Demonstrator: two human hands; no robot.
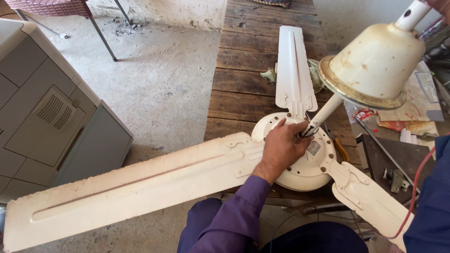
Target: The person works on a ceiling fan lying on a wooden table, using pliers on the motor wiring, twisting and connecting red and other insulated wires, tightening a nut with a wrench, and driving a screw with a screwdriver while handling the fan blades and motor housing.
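**Left hand at fan hub, right hand mostly out of frame**

The person's left hand [281, 147] lies on the round motor housing [304, 171] of a cream ceiling fan resting on a wooden plank table [243, 70]. Fingers are curled in, fingertips [300, 132] pressed together around dark wires at the base of the down rod [328, 108]; exactly what is pinched is hard to make out, since the hand covers it. A purple sleeve runs down to the bottom edge.

The rod rises at a tilt to upper right, carrying a cream bell-shaped canopy cup [375, 63] w/ a worn rim. Only a sliver of the right hand [440, 4] shows at the top right corner, near the rod's upper end; its grip can't be told.

Three blades: near blade [131, 192] reaches to the lower left, its tip cut by the frame; far blade [293, 65] lies along the table; third blade [370, 199] is cut off lower right, partly behind a blue sleeve. A red wire [419, 182] curves there. A grey cabinet [47, 117] stands on the floor at left, only partly in view.
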